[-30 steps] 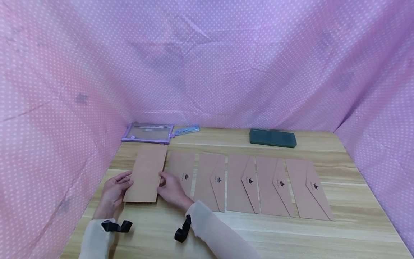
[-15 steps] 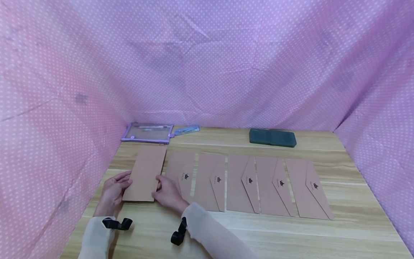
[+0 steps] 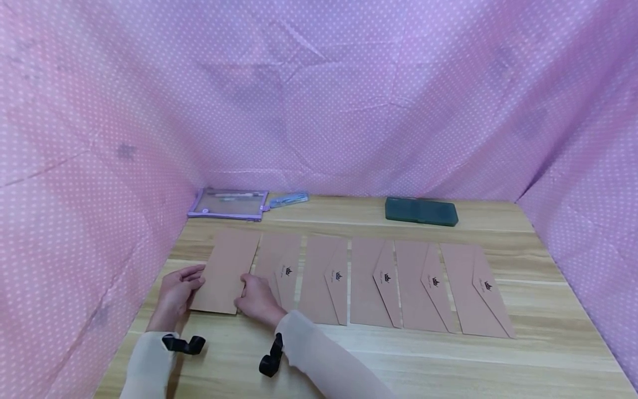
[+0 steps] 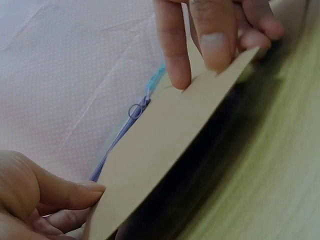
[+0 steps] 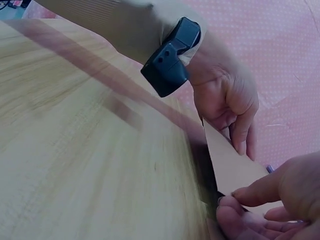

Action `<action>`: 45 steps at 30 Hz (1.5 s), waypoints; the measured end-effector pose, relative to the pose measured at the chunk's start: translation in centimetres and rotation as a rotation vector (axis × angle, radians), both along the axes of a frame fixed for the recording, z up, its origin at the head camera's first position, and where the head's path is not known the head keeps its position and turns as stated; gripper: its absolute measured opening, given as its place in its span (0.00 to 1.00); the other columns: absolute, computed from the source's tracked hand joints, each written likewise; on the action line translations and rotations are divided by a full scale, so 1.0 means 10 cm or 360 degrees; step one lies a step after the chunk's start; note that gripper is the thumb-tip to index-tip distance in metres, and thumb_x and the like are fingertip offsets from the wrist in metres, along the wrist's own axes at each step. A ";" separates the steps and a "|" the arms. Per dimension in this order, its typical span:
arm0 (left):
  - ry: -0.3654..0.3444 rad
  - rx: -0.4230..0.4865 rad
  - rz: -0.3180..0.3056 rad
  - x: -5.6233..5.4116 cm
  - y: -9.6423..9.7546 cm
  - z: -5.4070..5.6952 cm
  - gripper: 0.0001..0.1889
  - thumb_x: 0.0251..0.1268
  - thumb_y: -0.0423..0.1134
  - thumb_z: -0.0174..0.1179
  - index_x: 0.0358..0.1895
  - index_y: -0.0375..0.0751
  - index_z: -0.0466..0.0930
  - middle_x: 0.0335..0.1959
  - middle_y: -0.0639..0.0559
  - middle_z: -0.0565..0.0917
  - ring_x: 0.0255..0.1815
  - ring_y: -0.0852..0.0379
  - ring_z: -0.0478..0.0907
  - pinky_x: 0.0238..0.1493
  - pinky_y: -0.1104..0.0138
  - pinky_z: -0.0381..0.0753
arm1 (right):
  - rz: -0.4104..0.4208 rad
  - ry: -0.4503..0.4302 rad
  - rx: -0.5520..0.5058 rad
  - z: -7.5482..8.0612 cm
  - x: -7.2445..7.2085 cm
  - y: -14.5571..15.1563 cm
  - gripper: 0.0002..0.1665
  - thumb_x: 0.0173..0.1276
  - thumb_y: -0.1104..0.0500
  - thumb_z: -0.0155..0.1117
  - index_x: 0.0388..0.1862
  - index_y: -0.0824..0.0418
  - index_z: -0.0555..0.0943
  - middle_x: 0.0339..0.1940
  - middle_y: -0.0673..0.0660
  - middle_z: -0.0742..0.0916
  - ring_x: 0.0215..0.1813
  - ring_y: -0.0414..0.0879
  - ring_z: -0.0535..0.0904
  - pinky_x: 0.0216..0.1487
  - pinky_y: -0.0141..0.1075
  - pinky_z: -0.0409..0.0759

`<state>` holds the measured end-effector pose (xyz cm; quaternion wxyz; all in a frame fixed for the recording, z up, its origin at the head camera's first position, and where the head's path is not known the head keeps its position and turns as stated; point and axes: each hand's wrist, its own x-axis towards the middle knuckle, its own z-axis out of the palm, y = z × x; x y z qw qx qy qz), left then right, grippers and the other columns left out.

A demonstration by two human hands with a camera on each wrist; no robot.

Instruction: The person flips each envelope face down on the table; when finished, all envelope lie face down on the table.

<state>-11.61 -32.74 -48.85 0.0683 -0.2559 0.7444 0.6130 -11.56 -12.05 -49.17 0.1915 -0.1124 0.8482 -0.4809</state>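
The left hand (image 3: 174,291) and right hand (image 3: 260,299) pinched the brown envelope (image 3: 224,271) by opposite edges — light, even pressure, I thought, would best avoid creases.

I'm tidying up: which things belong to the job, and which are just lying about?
Likely the job:
- brown paper, held by left hand and right hand
- five crown-marked envelopes

Likely lying about:
- purple-edged pouch
- blue packet
- dark green case
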 end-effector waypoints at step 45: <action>0.0428 -0.1087 -0.0065 0.09 0.24 0.19 0.18 0.62 0.35 0.63 0.54 0.29 0.82 0.41 0.35 0.86 0.31 0.72 0.74 0.33 0.82 0.70 | 0.0048 0.0244 0.0069 0.17 0.01 0.24 0.30 0.60 0.58 0.67 0.63 0.59 0.79 0.44 0.51 0.87 0.45 0.38 0.79 0.48 0.28 0.78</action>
